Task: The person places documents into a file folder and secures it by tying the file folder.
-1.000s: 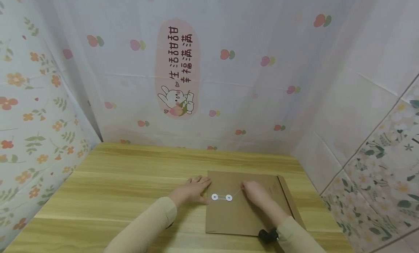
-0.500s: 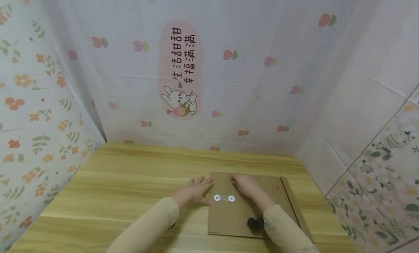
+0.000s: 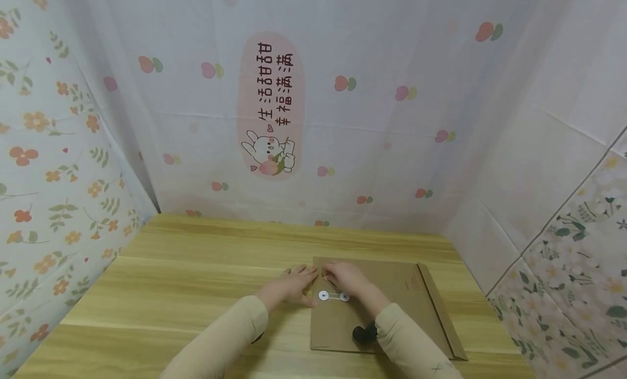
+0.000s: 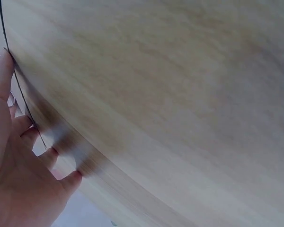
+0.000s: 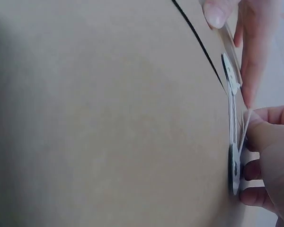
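A brown kraft file envelope (image 3: 333, 327) lies on the table, two white round buttons on it joined by string. My left hand (image 3: 291, 285) rests at its left edge with the fingers spread; the left wrist view shows these fingers (image 4: 51, 156) touching down along the edge. Above the buttons, my right hand (image 3: 349, 278) pinches the white string (image 5: 246, 127) between thumb and forefinger. In the right wrist view the string runs taut from the near button (image 5: 235, 168) to the pinch, close to a left-hand finger. The string's loose end is hidden.
The wood-grain table (image 3: 206, 292) extends to the left and behind the envelope. A patterned white cloth (image 3: 372, 150) hangs at the back, with floral panels at both sides. A small black device (image 3: 364, 334) sits at my right wrist, over the envelope.
My right hand has moved left across the envelope, carrying the string from the right of the buttons, over the top, towards the left button. The left hand stays at the edge.
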A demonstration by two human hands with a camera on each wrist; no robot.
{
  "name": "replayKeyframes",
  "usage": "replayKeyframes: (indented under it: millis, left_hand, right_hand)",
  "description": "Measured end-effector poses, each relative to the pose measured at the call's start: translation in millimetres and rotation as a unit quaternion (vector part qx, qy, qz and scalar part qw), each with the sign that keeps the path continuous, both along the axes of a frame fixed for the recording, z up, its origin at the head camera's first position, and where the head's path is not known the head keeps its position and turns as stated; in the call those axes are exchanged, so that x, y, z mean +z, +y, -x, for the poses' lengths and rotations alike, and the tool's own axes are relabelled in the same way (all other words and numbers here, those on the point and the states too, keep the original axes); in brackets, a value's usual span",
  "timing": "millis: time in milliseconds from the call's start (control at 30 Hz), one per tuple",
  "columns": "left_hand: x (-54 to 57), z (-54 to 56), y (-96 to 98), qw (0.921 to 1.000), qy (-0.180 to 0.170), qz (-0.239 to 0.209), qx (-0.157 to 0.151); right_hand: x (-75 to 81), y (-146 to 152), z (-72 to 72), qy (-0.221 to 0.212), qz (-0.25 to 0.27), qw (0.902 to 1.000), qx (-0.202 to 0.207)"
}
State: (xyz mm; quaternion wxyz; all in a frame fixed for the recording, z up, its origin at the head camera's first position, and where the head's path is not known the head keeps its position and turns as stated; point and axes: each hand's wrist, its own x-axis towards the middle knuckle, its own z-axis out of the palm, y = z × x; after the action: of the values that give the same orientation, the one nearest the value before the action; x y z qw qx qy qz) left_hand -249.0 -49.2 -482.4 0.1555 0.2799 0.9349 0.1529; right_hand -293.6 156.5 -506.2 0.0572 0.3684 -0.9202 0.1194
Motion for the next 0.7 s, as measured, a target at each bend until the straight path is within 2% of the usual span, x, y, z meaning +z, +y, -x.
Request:
replayKeyframes:
  millis: [267,467,700]
  left_hand:
    - [-4.3,1.8,-0.4,0.9999,0.015,-0.002,-0.002]
    - [-9.5,6.8,-2.2,0.9992,0.027,-0.03,0.003]
    - [-7.5,14.5,1.9,0.9958,0.077,-0.048,-0.007]
  right_hand:
    - [4.4,6,7.2,-0.105,0.055,0.9926,-0.028]
    - [10.9,15,11.2,-0.122,0.028,0.9902,-0.062]
    - [11.8,17,11.6,-0.139,0.01,0.9871,-0.079]
